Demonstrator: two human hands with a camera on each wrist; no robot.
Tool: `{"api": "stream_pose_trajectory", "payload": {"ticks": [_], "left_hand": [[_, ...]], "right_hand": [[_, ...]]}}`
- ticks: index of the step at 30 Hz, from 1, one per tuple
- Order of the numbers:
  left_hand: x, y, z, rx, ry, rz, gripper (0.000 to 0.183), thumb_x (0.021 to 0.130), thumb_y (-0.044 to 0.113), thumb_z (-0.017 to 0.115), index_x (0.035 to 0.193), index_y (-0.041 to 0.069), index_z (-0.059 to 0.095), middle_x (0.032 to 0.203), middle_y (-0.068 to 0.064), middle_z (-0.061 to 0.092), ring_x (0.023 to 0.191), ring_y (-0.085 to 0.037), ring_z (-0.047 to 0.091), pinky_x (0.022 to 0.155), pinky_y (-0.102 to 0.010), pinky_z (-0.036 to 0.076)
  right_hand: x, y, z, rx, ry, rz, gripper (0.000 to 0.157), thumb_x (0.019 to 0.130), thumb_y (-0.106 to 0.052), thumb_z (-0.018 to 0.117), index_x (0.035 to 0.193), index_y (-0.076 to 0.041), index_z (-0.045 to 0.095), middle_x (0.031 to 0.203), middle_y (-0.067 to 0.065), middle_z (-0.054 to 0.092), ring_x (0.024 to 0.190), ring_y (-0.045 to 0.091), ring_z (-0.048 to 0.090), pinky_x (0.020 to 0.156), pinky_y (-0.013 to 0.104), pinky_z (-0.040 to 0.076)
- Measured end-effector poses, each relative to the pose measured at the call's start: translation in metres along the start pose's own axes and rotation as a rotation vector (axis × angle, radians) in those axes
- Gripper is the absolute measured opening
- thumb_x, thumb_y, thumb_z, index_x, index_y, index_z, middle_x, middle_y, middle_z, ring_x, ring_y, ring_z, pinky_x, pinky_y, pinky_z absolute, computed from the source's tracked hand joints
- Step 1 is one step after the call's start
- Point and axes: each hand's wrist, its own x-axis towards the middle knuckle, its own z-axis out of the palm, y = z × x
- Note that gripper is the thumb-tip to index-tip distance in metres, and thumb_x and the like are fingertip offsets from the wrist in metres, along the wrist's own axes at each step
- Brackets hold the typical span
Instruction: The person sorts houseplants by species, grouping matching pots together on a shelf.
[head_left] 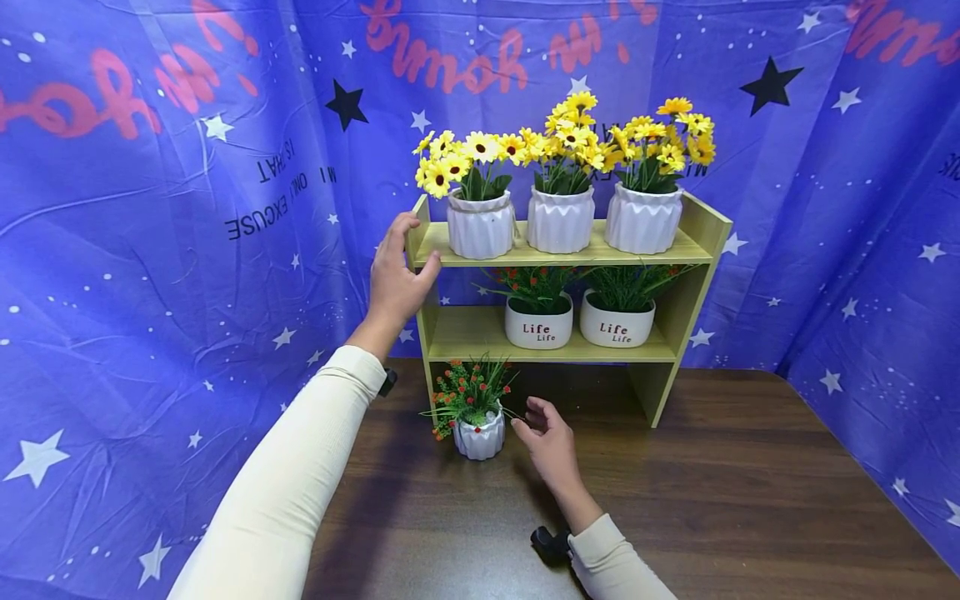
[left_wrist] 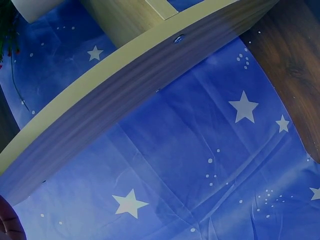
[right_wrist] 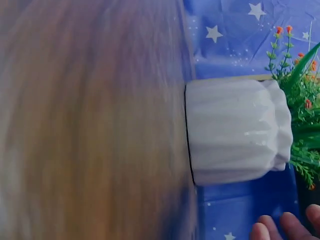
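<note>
In the head view my left hand (head_left: 399, 279) is at the upper left corner of a light wooden shelf (head_left: 480, 335). Its thumb lies across the front edge and the fingers curve around the side board. On the table just in front of the shelf's left side stands a small white fluted pot (head_left: 480, 439) with green leaves and orange-red flowers. To the right of this pot is my right hand (head_left: 551, 446), fingers loosely bent and holding nothing. The right wrist view shows the same potted plant (right_wrist: 235, 131) sideways, with fingertips (right_wrist: 292, 227) apart from it.
Several white pots of yellow flowers (head_left: 561, 218) line the top tier. On the middle tier sit two oval planters marked "Life" (head_left: 538, 323), the second planter (head_left: 617, 321) farther right. A blue star-printed cloth (head_left: 187, 333) surrounds the brown table (head_left: 750, 483).
</note>
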Motion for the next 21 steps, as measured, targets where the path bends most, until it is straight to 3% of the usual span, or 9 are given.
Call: {"api": "stream_pose_trajectory", "payload": {"ticks": [9, 18, 21], "left_hand": [[0.001, -0.001, 0.0, 0.002, 0.004, 0.015, 0.048, 0.088, 0.019, 0.069, 0.13, 0.006, 0.051, 0.146, -0.006, 0.049, 0.134, -0.024, 0.045, 0.11, -0.039, 0.035], [0.001, -0.002, 0.002, -0.014, 0.023, 0.041, 0.049, 0.086, 0.019, 0.069, 0.13, 0.004, 0.052, 0.145, -0.008, 0.051, 0.134, -0.025, 0.046, 0.11, -0.039, 0.035], [-0.001, -0.003, 0.002, -0.012, 0.02, 0.029, 0.049, 0.086, 0.019, 0.069, 0.129, 0.005, 0.052, 0.145, -0.007, 0.051, 0.134, -0.025, 0.045, 0.11, -0.039, 0.035]], "right_hand": [[-0.005, 0.015, 0.019, 0.005, -0.167, 0.063, 0.058, 0.085, -0.012, 0.075, 0.135, 0.005, 0.051, 0.134, 0.029, 0.054, 0.116, 0.047, 0.058, 0.092, 0.051, 0.052], [-0.005, 0.023, 0.036, 0.08, -0.212, 0.073, 0.068, 0.081, -0.006, 0.079, 0.138, 0.006, 0.044, 0.129, 0.031, 0.056, 0.12, 0.044, 0.055, 0.095, 0.049, 0.05], [-0.005, 0.024, 0.042, 0.043, -0.216, 0.065, 0.072, 0.079, -0.007, 0.081, 0.14, 0.005, 0.043, 0.126, 0.027, 0.059, 0.117, 0.038, 0.057, 0.095, 0.046, 0.05]]}}
